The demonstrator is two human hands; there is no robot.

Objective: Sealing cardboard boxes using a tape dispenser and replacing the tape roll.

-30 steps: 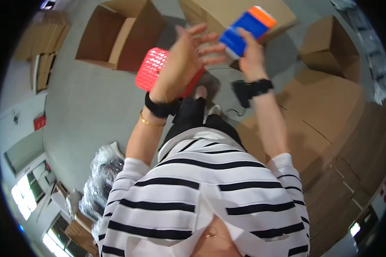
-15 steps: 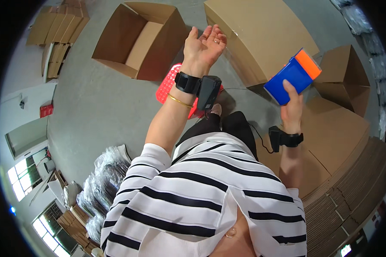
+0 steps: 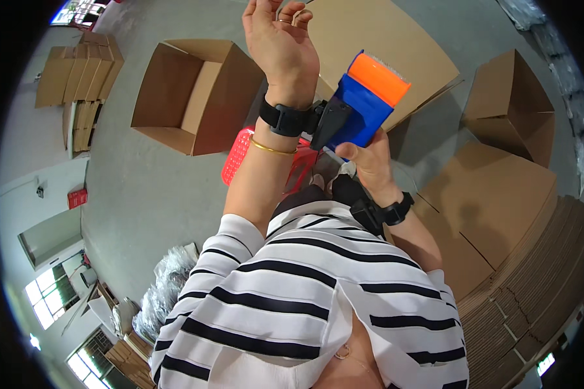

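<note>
A blue tape dispenser point(image 3: 363, 117) with an orange head and a toothed edge is gripped in my right hand point(image 3: 374, 167), thumb lying on its near end. It is held in front of the large brown carton point(image 3: 402, 39), whose top faces up. My left hand point(image 3: 284, 58) is raised at the carton's left side, palm turned up and fingers loosely bent and apart, holding nothing. Whether it touches the carton I cannot tell. The strapped black device on my left wrist overlaps the dispenser's left side in view.
An open carton point(image 3: 230, 97) stands on the floor at left. Beside my legs is a red plastic stool point(image 3: 237, 157). Another open carton point(image 3: 506, 107) and a stack of flat cardboard point(image 3: 493, 188) are at right. Plastic-wrapped bundles point(image 3: 165, 285) lie at lower left.
My right hand has brought the tape dispenser leftward, close to my left wrist. My left hand has moved farther out and slightly left. The view has shifted a little.
</note>
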